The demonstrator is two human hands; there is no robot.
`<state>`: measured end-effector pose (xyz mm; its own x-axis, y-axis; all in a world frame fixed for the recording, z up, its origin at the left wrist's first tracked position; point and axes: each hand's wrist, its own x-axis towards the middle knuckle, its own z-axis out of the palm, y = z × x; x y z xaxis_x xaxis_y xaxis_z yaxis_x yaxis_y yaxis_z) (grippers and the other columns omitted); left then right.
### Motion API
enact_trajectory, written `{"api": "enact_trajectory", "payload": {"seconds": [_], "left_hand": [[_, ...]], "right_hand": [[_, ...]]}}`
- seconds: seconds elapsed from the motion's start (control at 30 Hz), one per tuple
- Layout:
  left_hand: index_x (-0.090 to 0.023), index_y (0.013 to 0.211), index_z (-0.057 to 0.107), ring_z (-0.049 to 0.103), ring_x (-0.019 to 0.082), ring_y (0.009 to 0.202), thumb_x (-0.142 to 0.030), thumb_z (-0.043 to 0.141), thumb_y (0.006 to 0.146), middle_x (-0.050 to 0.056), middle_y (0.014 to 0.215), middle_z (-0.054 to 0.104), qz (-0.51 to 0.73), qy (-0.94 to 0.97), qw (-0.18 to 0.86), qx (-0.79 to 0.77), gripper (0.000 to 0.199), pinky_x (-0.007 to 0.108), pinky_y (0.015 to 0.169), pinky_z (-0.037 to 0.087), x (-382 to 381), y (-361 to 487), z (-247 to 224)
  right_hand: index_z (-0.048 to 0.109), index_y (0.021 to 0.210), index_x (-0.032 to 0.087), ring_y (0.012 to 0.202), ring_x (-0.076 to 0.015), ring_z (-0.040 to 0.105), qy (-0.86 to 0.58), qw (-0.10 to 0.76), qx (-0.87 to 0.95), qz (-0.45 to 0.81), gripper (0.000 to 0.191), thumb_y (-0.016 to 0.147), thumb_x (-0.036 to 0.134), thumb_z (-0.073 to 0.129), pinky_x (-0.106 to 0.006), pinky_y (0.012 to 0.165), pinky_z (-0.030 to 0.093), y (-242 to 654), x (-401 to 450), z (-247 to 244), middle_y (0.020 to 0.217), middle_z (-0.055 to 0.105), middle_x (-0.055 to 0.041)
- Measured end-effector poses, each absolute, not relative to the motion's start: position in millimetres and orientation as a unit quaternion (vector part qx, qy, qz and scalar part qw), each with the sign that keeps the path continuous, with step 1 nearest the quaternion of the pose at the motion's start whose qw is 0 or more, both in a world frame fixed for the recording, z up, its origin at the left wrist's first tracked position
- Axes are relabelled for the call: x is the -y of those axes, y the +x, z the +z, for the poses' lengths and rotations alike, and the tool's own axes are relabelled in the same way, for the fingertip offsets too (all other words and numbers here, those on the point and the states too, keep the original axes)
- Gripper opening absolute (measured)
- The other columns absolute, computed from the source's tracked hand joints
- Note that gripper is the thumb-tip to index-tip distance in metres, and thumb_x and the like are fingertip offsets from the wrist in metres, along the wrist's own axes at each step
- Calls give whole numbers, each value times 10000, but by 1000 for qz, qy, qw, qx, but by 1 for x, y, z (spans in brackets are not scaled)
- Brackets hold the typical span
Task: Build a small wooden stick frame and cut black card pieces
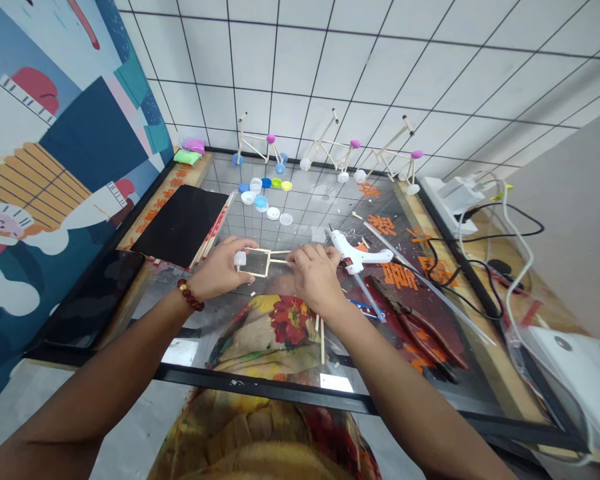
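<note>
Sticks (323, 341) lie loose at the near side. Beyond, mid-tabletop (300, 215), the left hand (219, 268) grips a small stick frame (269, 264), fingers parted by its width; the right hand (316, 275) pinches its long ends, fingers nearly closed. Light, level pressure should keep it square. Farther, orange characters (381, 225), too skewed to read.

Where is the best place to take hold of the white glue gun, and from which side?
Grip the glue gun by its handle, probably coming from the right. It lies on its side with the handle pointing that way, while the nozzle sits at the far left end, away from that grip.
</note>
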<state>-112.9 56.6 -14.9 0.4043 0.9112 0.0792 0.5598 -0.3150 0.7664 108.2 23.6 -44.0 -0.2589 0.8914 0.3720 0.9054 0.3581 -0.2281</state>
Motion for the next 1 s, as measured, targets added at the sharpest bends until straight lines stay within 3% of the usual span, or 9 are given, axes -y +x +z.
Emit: {"api": "enact_trajectory", "payload": {"seconds": [0.37, 0.6, 0.8, 1.0], "left_hand": [[-189, 1131, 621, 596, 240, 1009, -237, 769, 599, 54, 1089, 582, 238, 769, 336, -489, 554, 380, 907, 477, -57, -114, -11], [-187, 1158, 617, 584, 231, 1005, -213, 776, 601, 53, 1097, 576, 223, 781, 313, -492, 580, 372, 914, 470, -58, -116, -14], [-205, 1162, 624, 589, 229, 1007, -191, 768, 604, 50, 1081, 569, 218, 775, 321, -498, 577, 363, 878, 487, -57, -116, -14], [-199, 1148, 636, 584, 232, 1020, -184, 773, 593, 51, 1083, 577, 222, 774, 326, -495, 572, 359, 875, 486, -57, -115, -12]], "right_hand": [[681, 1036, 235, 1023, -244, 506, -581, 229, 781, 0, 194, 927, 203, 524, -406, 858, 215, 112, -38, -28, 1094, 694, -71], [699, 833, 222, 944, -237, 478, -577, 140, 804, -12, 161, 908, 217, 558, -391, 780, 206, 97, -65, -25, 956, 693, -58], [643, 876, 195, 878, -232, 486, -600, 194, 773, -68, 117, 914, 190, 532, -375, 774, 223, 109, -37, -21, 916, 669, -65], [645, 875, 202, 877, -229, 494, -543, 194, 815, -62, 110, 900, 174, 543, -383, 802, 223, 114, -7, -33, 864, 665, -51]]}}
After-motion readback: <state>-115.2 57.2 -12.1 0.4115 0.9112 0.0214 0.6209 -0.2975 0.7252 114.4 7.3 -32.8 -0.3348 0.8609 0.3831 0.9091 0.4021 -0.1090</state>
